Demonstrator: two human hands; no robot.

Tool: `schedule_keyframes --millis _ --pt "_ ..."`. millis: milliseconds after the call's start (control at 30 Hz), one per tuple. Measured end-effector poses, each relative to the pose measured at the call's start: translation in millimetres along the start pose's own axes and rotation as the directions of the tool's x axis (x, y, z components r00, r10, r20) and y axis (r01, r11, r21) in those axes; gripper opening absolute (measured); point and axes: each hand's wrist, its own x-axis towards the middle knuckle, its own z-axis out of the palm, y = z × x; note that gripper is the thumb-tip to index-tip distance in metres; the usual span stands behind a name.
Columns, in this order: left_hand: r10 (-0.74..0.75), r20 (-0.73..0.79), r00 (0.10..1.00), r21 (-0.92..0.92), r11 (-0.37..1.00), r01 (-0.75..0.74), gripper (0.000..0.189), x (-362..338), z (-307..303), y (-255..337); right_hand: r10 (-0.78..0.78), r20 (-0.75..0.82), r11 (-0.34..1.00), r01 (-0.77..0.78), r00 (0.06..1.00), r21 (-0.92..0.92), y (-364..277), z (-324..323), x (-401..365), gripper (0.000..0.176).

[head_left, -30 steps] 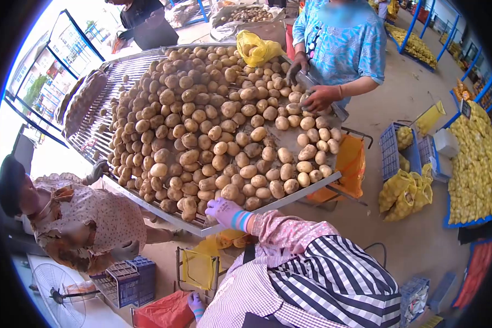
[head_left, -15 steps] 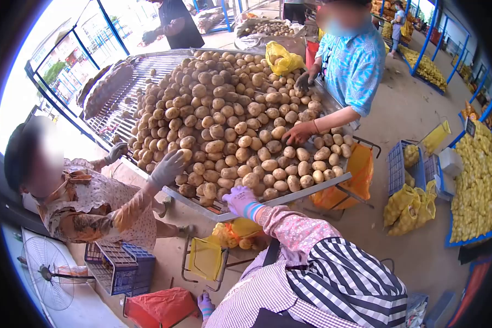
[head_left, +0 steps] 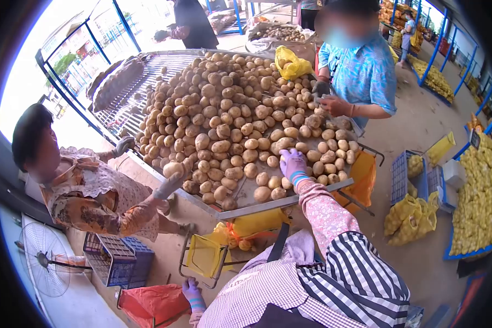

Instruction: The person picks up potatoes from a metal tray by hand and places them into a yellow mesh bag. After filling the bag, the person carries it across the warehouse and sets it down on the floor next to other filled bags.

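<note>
My right hand (head_left: 293, 163), in a purple glove, reaches over the metal sorting table (head_left: 257, 213). Its fingers are spread and touch the potatoes (head_left: 283, 144) near the front right edge. A bare patch of table surface shows left of this hand, with a few larger potatoes (head_left: 262, 193) at the rim. My left hand (head_left: 192, 291), also gloved in purple, hangs low beside my body, near a red bag (head_left: 154, 304) on a stand. Its fingers look loosely extended, and I see nothing in them.
A co-worker's gloved hand (head_left: 172, 183) holds a potato at the left; another person (head_left: 358, 71) stands across the table. A yellow bag (head_left: 208, 256) on a frame stands below the front edge. Blue crates (head_left: 409, 169) and filled yellow bags (head_left: 413, 218) are at right.
My right hand has moved right and farther over the table; potatoes near the front edge have shifted, baring some surface. My left hand has moved slightly up and left. The left co-worker has lifted a potato.
</note>
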Motion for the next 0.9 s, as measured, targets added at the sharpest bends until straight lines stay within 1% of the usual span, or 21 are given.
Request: schedule_keyframes --millis 33,67,100,133,200,233,267,333,367,400,433,467,533,567,600,667,733,800,833,867,900 --pt "0.147 0.033 0.989 0.072 0.986 -0.149 0.024 7 23 24 0.114 -0.016 0.974 -0.109 0.993 0.198 13 0 2 0.037" --pt "0.288 0.077 0.954 0.138 0.945 -0.297 0.025 15 49 47 0.163 -0.089 0.919 -0.118 0.983 0.376 33 10 3 0.037" --pt "0.355 0.138 0.925 0.130 0.919 -0.372 0.025 21 77 70 0.175 -0.109 0.823 -0.084 0.979 0.562 55 16 3 0.036" --pt "0.412 0.197 0.890 0.121 0.890 -0.439 0.025 24 107 93 0.191 -0.120 0.691 -0.046 0.974 0.721 76 20 -2 0.036" --pt "0.532 0.338 0.777 0.050 0.814 -0.579 0.025 4 181 159 0.199 -0.058 0.397 -0.026 0.978 0.918 110 7 -16 0.037" --pt "0.524 0.395 0.755 0.018 0.817 -0.576 0.024 6 217 175 0.274 0.394 -0.039 -0.400 0.877 0.916 105 -42 -33 0.036" --pt "0.514 0.453 0.729 -0.013 0.821 -0.571 0.024 9 252 186 0.284 0.412 -0.167 -0.378 0.866 0.911 121 -40 -41 0.038" --pt "0.505 0.545 0.669 -0.112 0.835 -0.539 0.026 13 324 207 0.289 0.433 -0.098 -0.423 0.854 0.901 144 -54 -57 0.037" --pt "0.520 0.571 0.636 -0.025 0.785 -0.620 0.029 16 358 219 0.291 0.443 -0.102 -0.433 0.848 0.895 154 -59 -61 0.037" --pt "0.527 0.601 0.601 0.061 0.719 -0.692 0.032 22 388 229 0.295 0.372 0.113 -0.419 0.880 0.901 165 -62 -65 0.039" --pt "0.608 0.610 0.507 0.170 0.525 -0.834 0.037 34 418 234 0.279 0.303 0.322 -0.386 0.911 0.864 173 -64 -68 0.040" --pt "0.662 0.636 0.397 0.267 0.294 -0.918 0.043 47 444 236 0.283 0.318 0.317 -0.401 0.905 0.860 177 -64 -70 0.040" --pt "0.612 0.679 0.405 0.455 0.083 -0.887 0.048 60 484 244 0.281 0.132 0.646 -0.289 0.951 0.707 177 -66 -72 0.046" --pt "0.535 0.675 0.509 0.614 -0.024 -0.789 0.046 49 498 258 0.287 0.114 0.727 -0.294 0.951 0.620 176 -63 -71 0.050" --pt "0.526 0.675 0.517 0.617 -0.019 -0.787 0.046 48 511 262 0.273 0.102 0.769 -0.281 0.956 0.574 174 -62 -74 0.050" --pt "0.388 0.635 0.668 0.759 -0.151 -0.633 0.043 44 530 269 0.222 0.054 0.821 -0.216 0.974 0.528 172 -52 -75 0.050" --pt "0.371 0.663 0.651 0.740 -0.194 -0.644 0.046 37 532 271 0.203 0.051 0.844 -0.201 0.978 0.498 171 -46 -72 0.051" --pt "0.299 0.735 0.608 0.665 -0.149 -0.732 0.050 36 533 270 0.117 -0.033 0.865 -0.085 0.993 0.495 171 -38 -66 0.053" --pt "0.246 0.766 0.593 0.637 -0.169 -0.752 0.053 37 537 257 0.102 -0.048 0.878 -0.068 0.994 0.475 170 -38 -66 0.054" --pt "0.226 0.782 0.581 0.616 -0.129 -0.778 0.054 31 537 250 0.110 -0.047 0.876 -0.074 0.993 0.477 169 -41 -66 0.054" --pt "0.249 0.794 0.555 0.584 -0.062 -0.809 0.052 26 536 243 0.096 -0.028 0.879 -0.071 0.995 0.471 168 -45 -66 0.054"
